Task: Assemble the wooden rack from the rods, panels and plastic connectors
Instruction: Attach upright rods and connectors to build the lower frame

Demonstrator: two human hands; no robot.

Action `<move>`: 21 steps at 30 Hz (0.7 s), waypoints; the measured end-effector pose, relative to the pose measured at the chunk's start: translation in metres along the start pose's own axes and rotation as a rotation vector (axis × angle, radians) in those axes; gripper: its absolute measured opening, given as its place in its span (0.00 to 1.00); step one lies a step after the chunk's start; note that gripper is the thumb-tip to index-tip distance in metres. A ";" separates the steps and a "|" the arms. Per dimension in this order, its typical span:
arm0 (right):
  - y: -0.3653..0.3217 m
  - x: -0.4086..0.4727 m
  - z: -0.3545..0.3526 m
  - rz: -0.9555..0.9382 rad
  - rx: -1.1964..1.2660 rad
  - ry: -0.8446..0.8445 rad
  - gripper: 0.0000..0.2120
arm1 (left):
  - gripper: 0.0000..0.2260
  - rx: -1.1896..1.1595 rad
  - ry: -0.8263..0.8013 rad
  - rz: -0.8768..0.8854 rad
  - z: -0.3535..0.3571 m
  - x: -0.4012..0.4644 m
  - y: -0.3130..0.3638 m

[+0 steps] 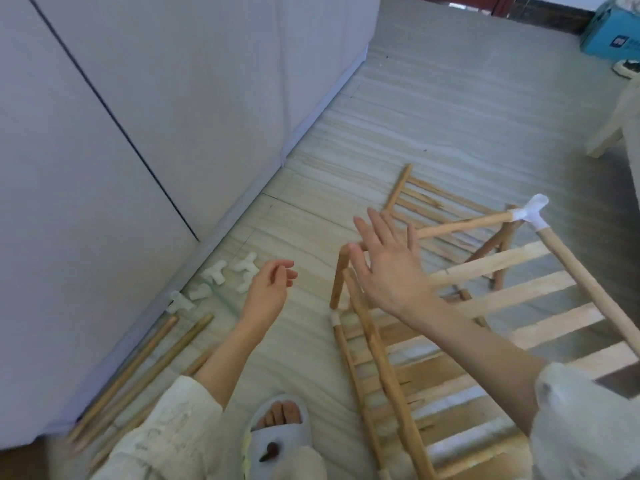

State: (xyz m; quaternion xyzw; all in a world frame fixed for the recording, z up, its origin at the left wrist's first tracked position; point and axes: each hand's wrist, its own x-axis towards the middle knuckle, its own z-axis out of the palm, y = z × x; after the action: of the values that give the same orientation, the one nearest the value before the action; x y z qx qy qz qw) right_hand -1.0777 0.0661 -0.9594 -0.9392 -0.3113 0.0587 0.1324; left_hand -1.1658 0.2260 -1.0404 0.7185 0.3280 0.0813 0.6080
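The half-built wooden rack stands on the floor at the right, slatted shelves joined by rods. A white plastic connector caps its far top corner. My right hand is spread flat with straight fingers over the rack's near top corner, and holds nothing. My left hand hovers over the floor with loosely curled fingers, holding nothing. Several white connectors lie by the wall to its left. Loose wooden rods lie along the wall at the lower left. A slatted panel lies flat beyond the rack.
A white wall or cabinet runs along the left. My slippered foot is at the bottom centre. A blue box and a shoe sit at the far right, next to a pale furniture leg.
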 end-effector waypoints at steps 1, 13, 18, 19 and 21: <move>-0.016 0.000 0.004 -0.056 -0.035 -0.022 0.28 | 0.10 0.044 0.008 -0.038 -0.012 -0.006 -0.017; -0.043 0.007 0.062 -0.207 -0.478 -0.018 0.07 | 0.14 0.516 0.041 -0.268 -0.092 -0.030 -0.157; -0.037 0.009 0.070 -0.244 -0.425 0.045 0.09 | 0.23 0.725 -0.021 -0.006 -0.075 0.019 -0.134; -0.036 0.010 0.071 -0.255 -0.419 0.073 0.11 | 0.25 0.755 -0.043 0.029 -0.069 0.033 -0.127; -0.034 0.010 0.071 -0.255 -0.401 0.100 0.17 | 0.29 0.812 -0.091 0.048 -0.055 0.060 -0.119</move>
State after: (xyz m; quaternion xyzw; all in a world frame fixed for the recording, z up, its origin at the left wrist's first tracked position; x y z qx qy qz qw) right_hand -1.1027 0.1135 -1.0182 -0.9016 -0.4258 -0.0680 -0.0352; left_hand -1.1922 0.3111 -1.1541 0.9105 0.2893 -0.0723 0.2866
